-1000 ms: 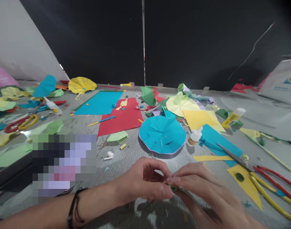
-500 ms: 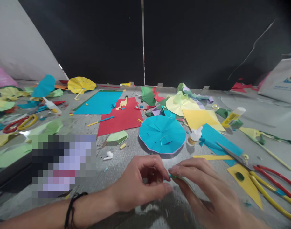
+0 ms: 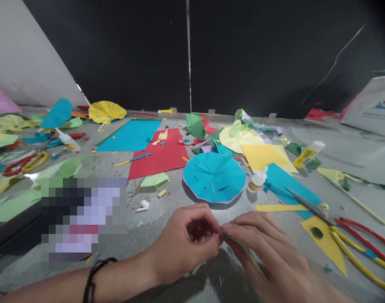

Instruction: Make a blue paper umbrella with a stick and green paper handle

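Note:
Close to the table's front edge, my left hand [image 3: 192, 240] has its thumb and forefinger pinched together, tips against my right fingertips. What sits in that pinch is hidden. My right hand [image 3: 268, 248] is closed on a thin light green paper strip [image 3: 249, 252], which shows between its thumb and fingers. Just beyond both hands lies a round, pleated blue paper disc [image 3: 214, 176] with a lilac edge and several slits. A small white glue bottle [image 3: 258, 180] stands upright at its right.
Open scissors [image 3: 331, 221] lie on blue and yellow paper at right, near a glue stick [image 3: 309, 154]. Behind are a red sheet [image 3: 163, 155], a blue sheet [image 3: 131, 135] and a yellow pleated disc [image 3: 107, 111]. More scissors [image 3: 26, 163] and paper scraps spread left. A dark panel [image 3: 116, 54] closes the back.
My left fingertips have closed together and shifted slightly left. The small blue-green bit seen between my hands is now covered by my fingers. The things on the table have stayed put.

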### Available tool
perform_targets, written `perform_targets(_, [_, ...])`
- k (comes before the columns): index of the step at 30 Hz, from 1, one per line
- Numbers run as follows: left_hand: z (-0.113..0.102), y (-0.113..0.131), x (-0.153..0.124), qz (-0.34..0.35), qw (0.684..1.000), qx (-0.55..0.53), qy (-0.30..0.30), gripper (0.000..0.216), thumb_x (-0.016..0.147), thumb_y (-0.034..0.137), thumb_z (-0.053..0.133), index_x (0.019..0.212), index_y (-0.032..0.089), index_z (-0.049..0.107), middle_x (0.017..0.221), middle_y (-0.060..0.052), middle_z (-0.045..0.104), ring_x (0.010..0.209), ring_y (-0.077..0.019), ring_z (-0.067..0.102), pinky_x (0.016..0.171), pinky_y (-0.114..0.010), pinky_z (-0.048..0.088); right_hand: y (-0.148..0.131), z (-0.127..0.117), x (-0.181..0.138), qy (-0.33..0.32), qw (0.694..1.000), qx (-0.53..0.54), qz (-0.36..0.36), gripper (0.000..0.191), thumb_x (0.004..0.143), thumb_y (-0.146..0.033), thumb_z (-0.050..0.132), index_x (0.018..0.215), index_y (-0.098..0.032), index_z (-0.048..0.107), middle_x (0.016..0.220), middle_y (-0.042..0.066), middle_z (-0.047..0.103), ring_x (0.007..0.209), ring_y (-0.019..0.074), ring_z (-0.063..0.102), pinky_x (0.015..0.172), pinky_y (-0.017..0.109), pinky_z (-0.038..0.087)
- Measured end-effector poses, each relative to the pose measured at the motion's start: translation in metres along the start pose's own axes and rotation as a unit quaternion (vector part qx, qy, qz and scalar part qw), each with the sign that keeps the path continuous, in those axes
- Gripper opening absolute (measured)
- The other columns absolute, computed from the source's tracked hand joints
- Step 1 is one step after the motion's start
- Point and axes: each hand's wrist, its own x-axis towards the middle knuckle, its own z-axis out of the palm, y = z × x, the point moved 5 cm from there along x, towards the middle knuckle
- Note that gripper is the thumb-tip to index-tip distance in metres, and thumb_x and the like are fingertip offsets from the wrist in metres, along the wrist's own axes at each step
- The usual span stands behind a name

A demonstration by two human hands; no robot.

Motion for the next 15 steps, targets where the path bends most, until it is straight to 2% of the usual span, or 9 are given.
perform_targets(8, [0.0036, -0.001, -0.0013, 0.0, 1.0, -0.015, -0.028, 0.017, 0.091, 0.029, 0.064, 0.084, 0.017, 0.055, 0.076, 0.003, 0.051, 0.067, -0.0115, 0.043, 0.06, -0.025, 0.036, 0.0028, 0.0007, 0.0029, -0.001, 1.0, 0.001, 0.015, 0.028, 0.095, -0.002, 0.058, 0.116, -0.018, 0.069, 0.096, 0.004, 0.081, 0.088, 0.0191, 0.075, 0.081, 0.032, 0.061])
perform_targets(15, [0.0021, 0.0015, -0.0008, 0.036, 0.999, -0.008, -0.011, 0.012, 0.092, 0.023, 0.061, 0.082, 0.018, 0.054, 0.085, -0.002, 0.058, 0.074, -0.0152, 0.052, 0.064, -0.029, 0.04, 0.0034, -0.0017, 0.0005, 0.004, 0.999, 0.012, 0.03, 0.027, 0.097, -0.004, 0.06, 0.118, -0.017, 0.069, 0.099, 0.004, 0.08, 0.092, 0.0184, 0.073, 0.083, 0.031, 0.059])
